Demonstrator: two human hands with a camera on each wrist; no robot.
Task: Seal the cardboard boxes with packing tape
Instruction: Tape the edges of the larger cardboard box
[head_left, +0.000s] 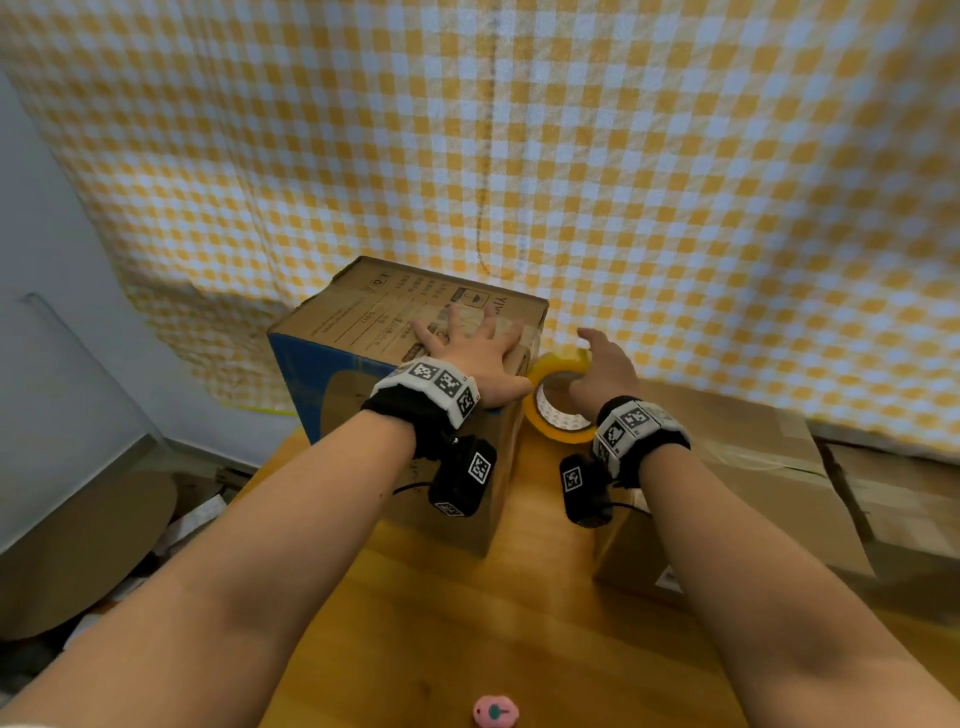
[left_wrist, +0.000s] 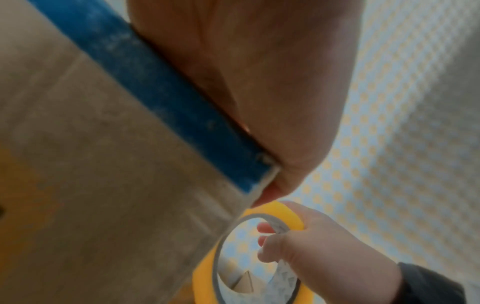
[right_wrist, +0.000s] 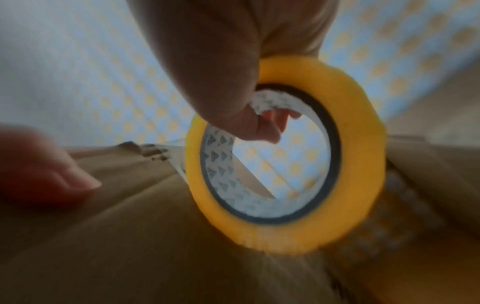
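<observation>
Yellow-checked curtain (head_left: 675, 182) behind a wooden table (head_left: 493, 623). Left hand (head_left: 467, 343) lies flat, fingers spread, on the box (head_left: 363, 332) top, pinning tape. Right hand (head_left: 602, 369) grips the tape roll (head_left: 556, 410) beside the box's right edge. Mid-strip; next, probably pull down the side and cut.

Left hand (left_wrist: 259, 78) on box (left_wrist: 103, 164); right hand (left_wrist: 324, 257) gripping tape roll (left_wrist: 285, 214).

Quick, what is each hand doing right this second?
Left hand: open, fingers spread flat, pressing on the cardboard box.
Right hand: gripping the yellow tape roll, fingers through its core.
</observation>
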